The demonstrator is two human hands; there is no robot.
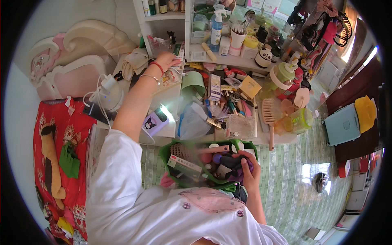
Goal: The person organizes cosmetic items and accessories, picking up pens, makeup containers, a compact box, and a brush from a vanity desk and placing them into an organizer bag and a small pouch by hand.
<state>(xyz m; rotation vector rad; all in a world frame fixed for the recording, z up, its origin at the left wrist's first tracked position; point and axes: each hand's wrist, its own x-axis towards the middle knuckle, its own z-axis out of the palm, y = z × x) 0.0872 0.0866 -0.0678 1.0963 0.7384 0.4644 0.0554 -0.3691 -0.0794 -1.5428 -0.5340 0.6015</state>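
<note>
My left hand (166,62), with a red bracelet and a silver bangle at the wrist, reaches to the back left of the table. Its fingers point right, beside a small green-and-white box (179,50) and a white cable; whether they grip anything is unclear. Close to my body sits a green bag (164,154) full of small things. Inside lie a white-and-green carton (184,165), a round hairbrush (179,151) and a dark purple item (234,161). Over the bag's right side my right hand (251,171) is closed on the edge, its fingertips next to the dark purple item.
Cosmetics and a yellow box (250,87) crowd the table, with a green cup (193,83) lying tipped. A lilac device (156,121) shines a light. At the right edge are a paddle brush (269,112) and bottles. Shelves with a spray bottle (216,30) stand behind.
</note>
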